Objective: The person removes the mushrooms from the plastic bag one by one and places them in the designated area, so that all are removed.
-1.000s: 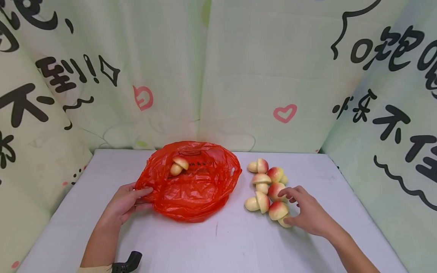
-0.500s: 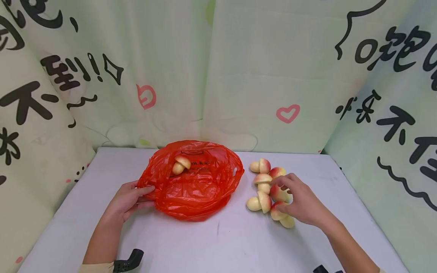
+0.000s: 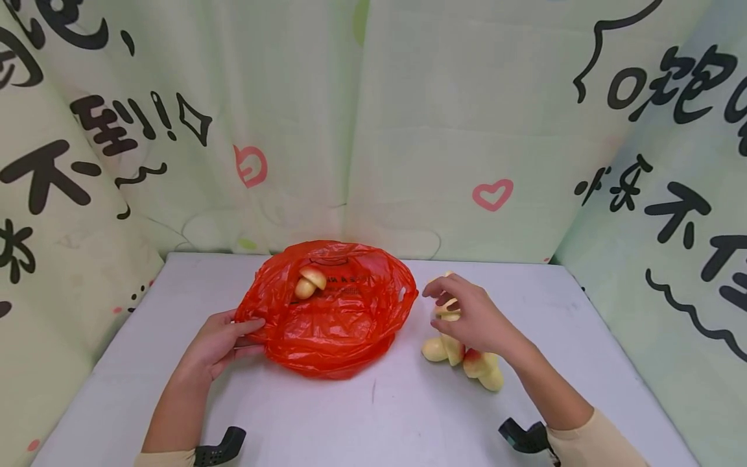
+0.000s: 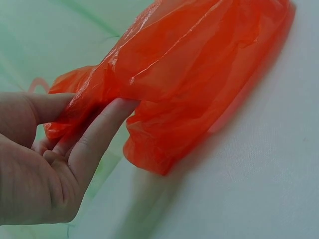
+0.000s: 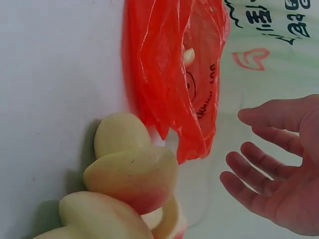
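Note:
A red plastic bag (image 3: 338, 337) lies with its mouth spread wide, and one toy mushroom (image 3: 310, 283) sits inside it. My left hand (image 3: 218, 344) pinches the bag's left rim between thumb and fingers, as the left wrist view also shows. To the right of the bag, my right hand (image 3: 475, 318) hovers over a cluster of mushrooms, hiding part of it. In the right wrist view its fingers (image 5: 249, 154) are spread and loosely bent, with nothing between them. A pale mushroom (image 3: 443, 350) and a red-tinged mushroom (image 3: 483, 371) show at the cluster's near side.
Everything lies on a white table (image 3: 350, 428). A pale green curtain (image 3: 408, 130) with black lettering and pink hearts hangs behind and on both sides. Black wrist mounts (image 3: 220, 446) show at the lower edge of the head view.
My right hand has moved left and away from me, from the cluster's near right side to over its far part, closer to the bag. The left hand keeps its hold on the bag.

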{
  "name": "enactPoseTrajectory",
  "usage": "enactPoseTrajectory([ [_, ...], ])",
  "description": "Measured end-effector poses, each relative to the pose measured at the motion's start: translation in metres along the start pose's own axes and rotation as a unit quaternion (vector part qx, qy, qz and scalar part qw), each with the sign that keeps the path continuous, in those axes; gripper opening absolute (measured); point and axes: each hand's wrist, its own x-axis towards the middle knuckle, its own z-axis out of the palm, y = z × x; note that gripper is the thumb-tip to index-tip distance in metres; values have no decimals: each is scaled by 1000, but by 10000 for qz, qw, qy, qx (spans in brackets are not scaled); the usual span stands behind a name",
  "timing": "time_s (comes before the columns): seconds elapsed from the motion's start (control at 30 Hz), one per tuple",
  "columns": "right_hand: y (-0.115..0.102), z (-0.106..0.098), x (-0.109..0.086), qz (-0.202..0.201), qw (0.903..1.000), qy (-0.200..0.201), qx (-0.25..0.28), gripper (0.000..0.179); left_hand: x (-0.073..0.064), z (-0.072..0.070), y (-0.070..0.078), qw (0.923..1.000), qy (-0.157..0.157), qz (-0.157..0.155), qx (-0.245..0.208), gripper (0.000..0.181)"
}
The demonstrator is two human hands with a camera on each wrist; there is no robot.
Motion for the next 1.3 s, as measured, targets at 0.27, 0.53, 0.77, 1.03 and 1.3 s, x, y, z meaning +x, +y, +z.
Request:
enactPoseTrajectory([
  [0.27,-11,11,28,-150,9995,-41,279,41,-1,0,1,10000,-9,-41,-35,65],
  [0.53,-27,18,57,-96,9980,-187,603,36,-1,-1,1,10000,-40,-38,-60,63],
  [0.77,-39,29,83,-59,9965,-387,738,34,0,-1,0,10000,-1,-78,-42,64],
  [1.03,-55,40,112,82,9951,-614,768,29,-2,-2,0,10000,15,-64,-42,64],
  [1.3,-60,54,135,61,9952,-726,648,26,0,0,-1,10000,-6,-44,11,63],
])
